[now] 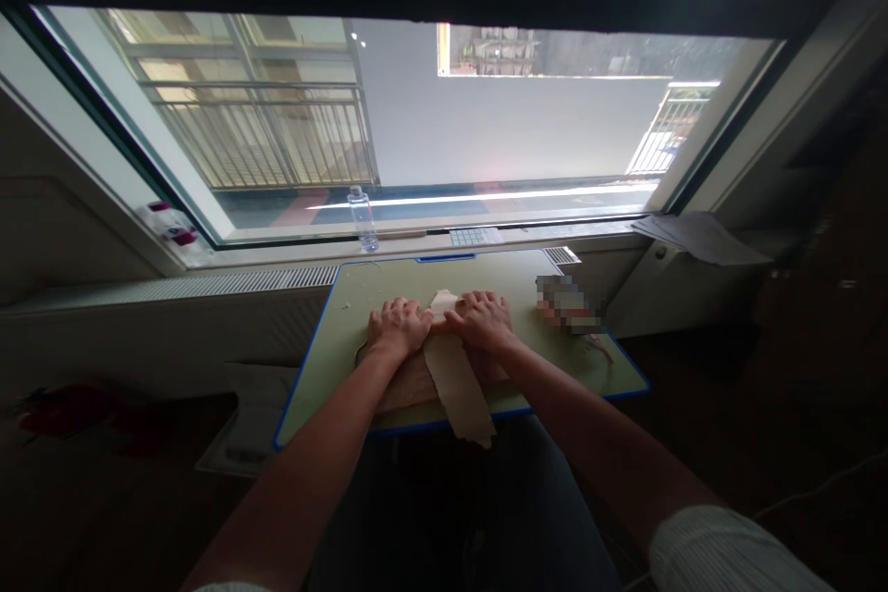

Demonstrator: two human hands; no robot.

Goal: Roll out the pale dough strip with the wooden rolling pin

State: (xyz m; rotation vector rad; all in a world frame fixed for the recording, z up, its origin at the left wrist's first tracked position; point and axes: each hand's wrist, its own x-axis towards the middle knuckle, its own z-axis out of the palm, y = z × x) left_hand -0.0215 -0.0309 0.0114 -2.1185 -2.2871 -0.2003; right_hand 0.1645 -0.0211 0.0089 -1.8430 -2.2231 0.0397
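Note:
Side by side on a wooden board (409,386), my left hand (400,327) and my right hand (484,320) press down on a rolling pin (439,327). Only a short pale length of the pin shows between my thumbs; the rest is under my palms. Beneath it runs a long, flat strip of pale dough (458,379) with ragged ends. Its near end hangs over the table's front edge, and its far end pokes out beyond the pin. My fingers curl forward over the pin on both sides.
The board lies on a small green table (323,370) with blue edging. A pixelated item (570,303) sits at its right. On the sill stand a clear bottle (362,220) and a bottle with a purple label (173,227). A large window and radiator lie beyond.

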